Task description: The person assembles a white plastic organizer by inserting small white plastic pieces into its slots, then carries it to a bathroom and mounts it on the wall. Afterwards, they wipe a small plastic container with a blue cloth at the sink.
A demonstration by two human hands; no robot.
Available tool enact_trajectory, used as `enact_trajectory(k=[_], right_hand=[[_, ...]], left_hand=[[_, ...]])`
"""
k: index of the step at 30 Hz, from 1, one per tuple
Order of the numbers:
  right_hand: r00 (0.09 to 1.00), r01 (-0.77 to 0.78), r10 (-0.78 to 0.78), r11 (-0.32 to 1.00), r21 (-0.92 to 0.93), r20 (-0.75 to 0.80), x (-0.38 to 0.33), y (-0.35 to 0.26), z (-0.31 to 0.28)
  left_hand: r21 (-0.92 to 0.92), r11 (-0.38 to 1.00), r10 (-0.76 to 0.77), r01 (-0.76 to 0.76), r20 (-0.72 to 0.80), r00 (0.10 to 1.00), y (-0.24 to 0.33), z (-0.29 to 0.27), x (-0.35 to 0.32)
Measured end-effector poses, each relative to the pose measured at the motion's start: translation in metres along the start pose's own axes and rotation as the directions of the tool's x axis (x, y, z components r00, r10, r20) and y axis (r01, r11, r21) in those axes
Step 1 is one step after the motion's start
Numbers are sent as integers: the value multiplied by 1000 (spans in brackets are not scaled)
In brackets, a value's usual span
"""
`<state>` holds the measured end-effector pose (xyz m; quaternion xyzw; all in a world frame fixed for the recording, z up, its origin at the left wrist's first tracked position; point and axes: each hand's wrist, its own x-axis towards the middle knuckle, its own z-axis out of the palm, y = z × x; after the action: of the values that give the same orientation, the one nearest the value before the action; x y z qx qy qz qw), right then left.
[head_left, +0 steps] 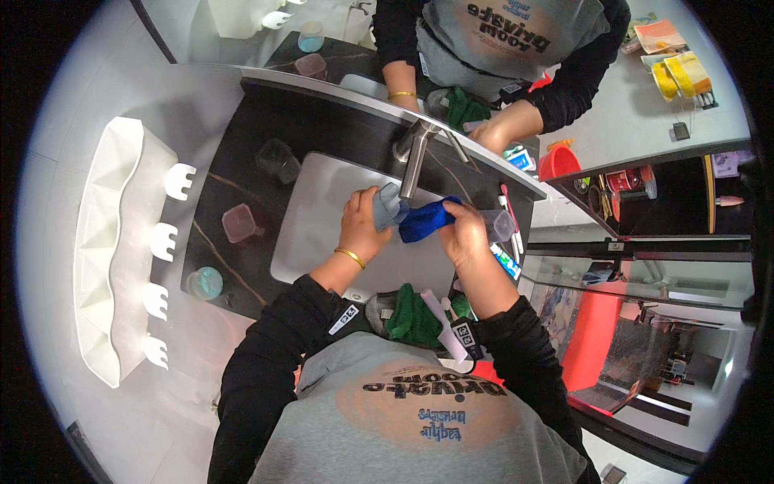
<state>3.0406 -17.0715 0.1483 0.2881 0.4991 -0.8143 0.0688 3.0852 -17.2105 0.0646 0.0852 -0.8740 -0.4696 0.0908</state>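
Above the white sink, my left hand is wrapped round a small grey-blue cup with angled sides. My right hand grips a bright blue cloth, which is bunched up against or very close to the cup; I cannot tell whether part of it goes inside. Both hands are below the metal faucet. A clear plastic cup shows just right of my right hand.
The dark counter holds a clear box, a pinkish box and a jar with turquoise contents. Toothbrushes and toothpaste lie at the right. A green cloth and a pale brush-like tool are at the near edge.
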Motion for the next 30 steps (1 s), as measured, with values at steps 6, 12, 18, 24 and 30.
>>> enact_trajectory(k=[6, 12, 18, 24, 30], right_hand=[[999, -32, 35, 996, 87, -36, 5, 21, -8], [991, 129, -124, 983, -128, 46, 8, 5, 5], [850, 519, -451, 805, -287, 272, 21, -25, 38], [829, 558, -541, 800, -221, 138, 49, -28, 33], [918, 397, -380, 869, -297, 113, 40, -31, 26]], left_hand=[[-61, 985, 170, -164, 119, 978, -17, -43, 2], [-47, 998, 45, -43, 48, 998, -3, -19, 0], [-87, 992, 99, -90, 105, 990, -8, -30, 0], [-102, 991, 95, -84, 106, 990, -18, -53, -2], [-120, 985, 133, -122, 93, 987, -11, -39, -4]])
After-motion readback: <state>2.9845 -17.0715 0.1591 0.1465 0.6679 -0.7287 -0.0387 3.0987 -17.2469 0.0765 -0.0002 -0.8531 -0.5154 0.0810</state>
